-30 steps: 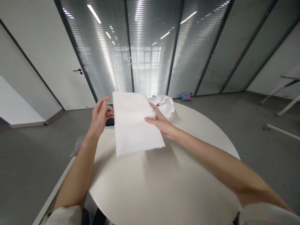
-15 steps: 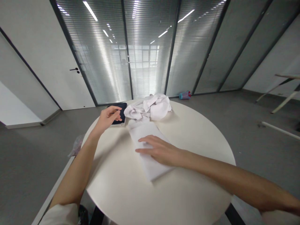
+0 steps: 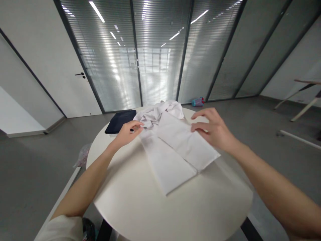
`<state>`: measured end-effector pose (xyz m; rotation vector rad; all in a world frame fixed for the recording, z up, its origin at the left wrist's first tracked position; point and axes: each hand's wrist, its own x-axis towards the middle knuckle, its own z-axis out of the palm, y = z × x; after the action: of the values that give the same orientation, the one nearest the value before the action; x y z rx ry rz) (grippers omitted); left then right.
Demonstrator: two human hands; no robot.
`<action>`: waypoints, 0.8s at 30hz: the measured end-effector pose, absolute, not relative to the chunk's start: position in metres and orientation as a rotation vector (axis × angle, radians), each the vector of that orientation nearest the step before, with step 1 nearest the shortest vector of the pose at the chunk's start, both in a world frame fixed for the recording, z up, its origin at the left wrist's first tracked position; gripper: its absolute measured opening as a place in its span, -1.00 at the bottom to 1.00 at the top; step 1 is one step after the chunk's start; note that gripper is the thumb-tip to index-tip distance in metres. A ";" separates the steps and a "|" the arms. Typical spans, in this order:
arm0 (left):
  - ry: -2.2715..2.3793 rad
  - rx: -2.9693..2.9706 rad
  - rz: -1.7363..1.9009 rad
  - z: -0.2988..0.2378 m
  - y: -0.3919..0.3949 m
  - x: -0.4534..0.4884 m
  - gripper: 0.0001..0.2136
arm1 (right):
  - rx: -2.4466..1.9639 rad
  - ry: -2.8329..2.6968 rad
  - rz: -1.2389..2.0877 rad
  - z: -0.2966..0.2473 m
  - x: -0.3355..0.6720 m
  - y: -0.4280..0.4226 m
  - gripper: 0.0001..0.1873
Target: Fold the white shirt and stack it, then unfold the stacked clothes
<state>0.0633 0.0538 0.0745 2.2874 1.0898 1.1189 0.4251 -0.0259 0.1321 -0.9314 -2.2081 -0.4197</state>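
A white garment [image 3: 168,164] lies on the round table, its near part in two flat panels like trouser legs. The far part of it is crumpled [image 3: 170,108]. My left hand [image 3: 129,133] is at the garment's left edge, thumb and forefinger pinched together on the fabric. On the other side, my right hand [image 3: 215,129] has its curled fingers on the outer edge of the right panel [image 3: 185,139], which overlaps the left one. Just beyond my left hand lies a folded dark navy cloth [image 3: 119,122] on something pale.
The white round table [image 3: 213,197] fills the middle. Beyond it are a glass partition with blinds [image 3: 157,67] and a door [image 3: 72,90]. A blue and red cup-like object [image 3: 198,101] lies on the floor. A clear plastic bag [image 3: 83,154] is at the left.
The right panel has swung out to the right, off the left panel, with my right hand. My left hand has come down and right, from over the navy cloth to the garment's edge.
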 end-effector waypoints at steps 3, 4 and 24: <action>0.939 2.470 0.942 0.071 0.038 0.083 -0.75 | -1.207 -2.212 -0.455 0.131 0.509 -0.010 -0.54; 0.878 2.532 0.882 0.068 0.034 0.091 -0.76 | -1.318 -2.173 -0.462 0.128 0.530 -0.007 -0.52; 0.503 2.987 0.226 0.103 0.000 0.103 -0.76 | -1.314 -2.457 -0.452 0.089 0.511 0.000 -0.81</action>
<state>0.1031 -0.0004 0.1032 2.9865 0.5028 0.2256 0.5111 -0.0002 0.0887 -1.3137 -2.4575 -0.4523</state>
